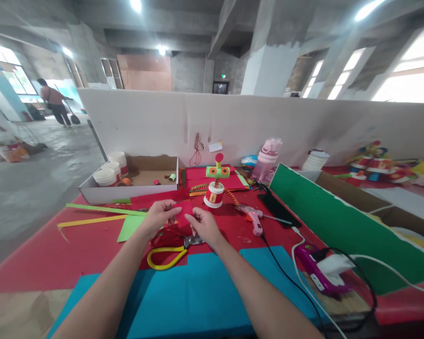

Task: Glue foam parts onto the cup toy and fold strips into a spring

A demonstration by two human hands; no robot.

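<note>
Between my two hands a small piece of red paper (184,217) is held up over the red tabletop. My left hand (161,216) pinches its left edge, and my right hand (204,225) pinches its right edge. Just below them lie scissors with yellow handles (167,258), their blades partly under my right hand. Behind my hands stands a paper-cup figure (215,194) with a green head, orange round eyes, a red disc on top and springy folded-paper arms. A pink glue gun (254,219) lies to the right of my right hand.
A white-edged box (130,194) with paper cups is at the back left. Blue sheets (212,296) lie in front. At right are a purple power strip (321,273), cables and a green-sided box (325,226). A person (54,101) stands far left.
</note>
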